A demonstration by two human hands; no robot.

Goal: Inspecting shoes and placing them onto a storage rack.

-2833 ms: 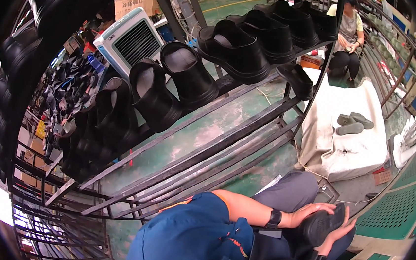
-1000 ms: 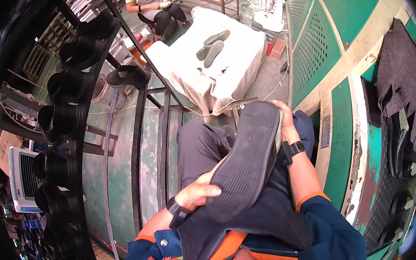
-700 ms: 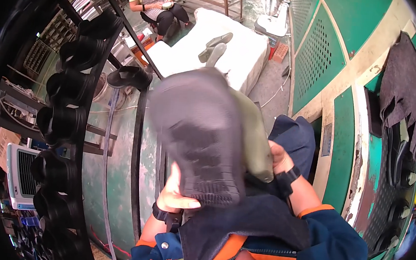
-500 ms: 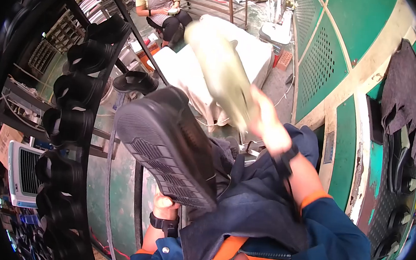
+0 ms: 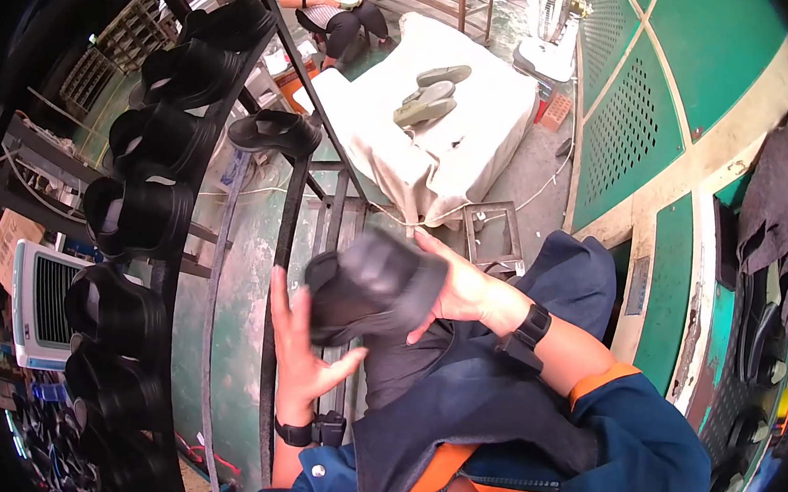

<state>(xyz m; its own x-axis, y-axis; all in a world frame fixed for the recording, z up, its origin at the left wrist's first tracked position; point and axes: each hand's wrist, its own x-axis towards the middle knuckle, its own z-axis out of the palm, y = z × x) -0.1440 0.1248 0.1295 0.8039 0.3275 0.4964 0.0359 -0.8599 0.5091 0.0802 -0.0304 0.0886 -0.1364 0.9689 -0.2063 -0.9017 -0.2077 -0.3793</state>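
Workshop lap: right-hand grip (image 5: 465,294) around black shoe (image 5: 367,286)

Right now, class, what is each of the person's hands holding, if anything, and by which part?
The right hand grips a blurred black rubber sandal by one end. The left hand is open, its palm against the sandal's other end, not closed on it.

- Green perforated wall panels (image 5: 650,109), upper right of the fingers.
- Worn green floor (image 5: 237,326) beneath a dark metal rack (image 5: 282,236).
- Cloth-draped tabletop (image 5: 459,149) beyond; white fan (image 5: 552,26) behind it.
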